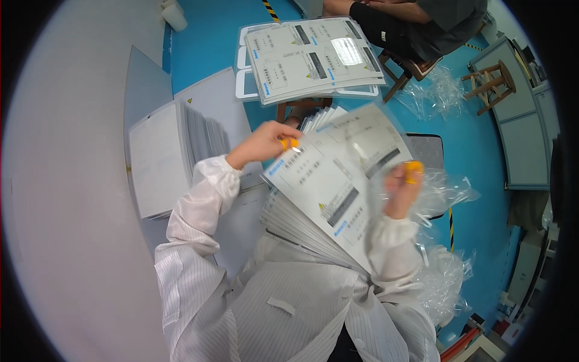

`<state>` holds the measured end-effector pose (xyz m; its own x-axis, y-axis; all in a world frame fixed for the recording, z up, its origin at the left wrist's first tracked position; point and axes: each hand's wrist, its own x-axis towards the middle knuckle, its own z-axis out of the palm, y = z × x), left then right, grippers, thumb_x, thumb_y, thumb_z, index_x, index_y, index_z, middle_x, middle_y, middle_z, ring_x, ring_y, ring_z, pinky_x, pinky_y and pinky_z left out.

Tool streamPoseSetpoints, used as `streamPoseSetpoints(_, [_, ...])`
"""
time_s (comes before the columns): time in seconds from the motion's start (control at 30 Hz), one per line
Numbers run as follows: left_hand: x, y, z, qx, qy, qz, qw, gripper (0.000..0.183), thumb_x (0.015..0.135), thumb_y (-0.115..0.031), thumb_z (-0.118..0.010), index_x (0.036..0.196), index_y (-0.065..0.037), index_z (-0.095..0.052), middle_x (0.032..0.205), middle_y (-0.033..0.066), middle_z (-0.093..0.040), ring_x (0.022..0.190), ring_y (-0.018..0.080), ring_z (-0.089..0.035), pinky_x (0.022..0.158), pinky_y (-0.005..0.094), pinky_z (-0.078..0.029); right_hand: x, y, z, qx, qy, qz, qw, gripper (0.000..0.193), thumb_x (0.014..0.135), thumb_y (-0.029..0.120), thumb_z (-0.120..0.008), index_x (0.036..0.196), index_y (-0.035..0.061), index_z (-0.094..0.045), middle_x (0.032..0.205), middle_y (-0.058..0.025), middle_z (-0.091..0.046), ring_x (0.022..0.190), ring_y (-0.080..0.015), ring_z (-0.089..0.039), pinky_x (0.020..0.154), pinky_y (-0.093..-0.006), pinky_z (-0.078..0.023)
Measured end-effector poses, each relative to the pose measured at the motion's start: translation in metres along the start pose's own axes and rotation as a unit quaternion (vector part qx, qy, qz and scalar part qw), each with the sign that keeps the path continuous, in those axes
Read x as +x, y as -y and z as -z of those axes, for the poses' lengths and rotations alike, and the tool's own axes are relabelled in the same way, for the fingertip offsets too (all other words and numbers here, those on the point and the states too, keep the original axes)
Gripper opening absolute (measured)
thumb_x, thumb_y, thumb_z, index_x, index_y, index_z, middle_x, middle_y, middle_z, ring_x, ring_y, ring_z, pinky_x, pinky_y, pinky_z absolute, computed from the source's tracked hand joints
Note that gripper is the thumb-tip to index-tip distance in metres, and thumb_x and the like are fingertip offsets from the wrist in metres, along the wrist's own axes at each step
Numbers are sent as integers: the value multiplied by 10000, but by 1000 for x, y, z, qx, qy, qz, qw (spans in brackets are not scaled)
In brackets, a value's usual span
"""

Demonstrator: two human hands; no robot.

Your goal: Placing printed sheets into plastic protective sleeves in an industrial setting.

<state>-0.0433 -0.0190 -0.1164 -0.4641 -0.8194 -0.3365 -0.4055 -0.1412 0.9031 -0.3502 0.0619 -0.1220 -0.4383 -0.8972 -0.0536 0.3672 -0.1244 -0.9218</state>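
A printed white sheet (329,178) with a clear, glossy margin is tilted over my lap. My left hand (262,143), a yellow cover on a fingertip, is closed on its upper left edge. At the sheet's right side is my right hand (403,188), also with a yellow fingertip cover. Motion smears its fingers, so I cannot tell whether they grip the sheet. Under the sheet, a fanned stack of similar sheets (295,222) rests against my lap, largely hidden.
Ahead, a pile of printed sheets (313,57) lies on a support above a wooden stool. A thick stack of white sheets (160,160) stands at left. Crumpled clear plastic (443,274) lies at right. Another person (416,27) sits at the far right, near a wooden stool (491,84).
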Motion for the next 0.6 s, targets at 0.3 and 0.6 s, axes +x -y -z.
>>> streamPoseSetpoints(0.3, [55,57,131,-229,-227,28,946,291,893,-29,-471,1171,26,-534,999,88,-623,806,116,-613,725,206,-499,52,217,371,155,-237,278,918,158,811,70,-467,667,74,-402,555,-17,-316,457,-118,-290,458,-236,-258])
streamPoseSetpoints(0.6, [131,40,113,-274,-401,-18,874,235,834,26,-528,1058,60,-588,845,119,-630,588,111,-581,471,215,-444,-9,227,296,85,-216,282,931,249,875,213,-487,685,53,-465,523,-20,-342,401,-95,-248,416,-231,-224])
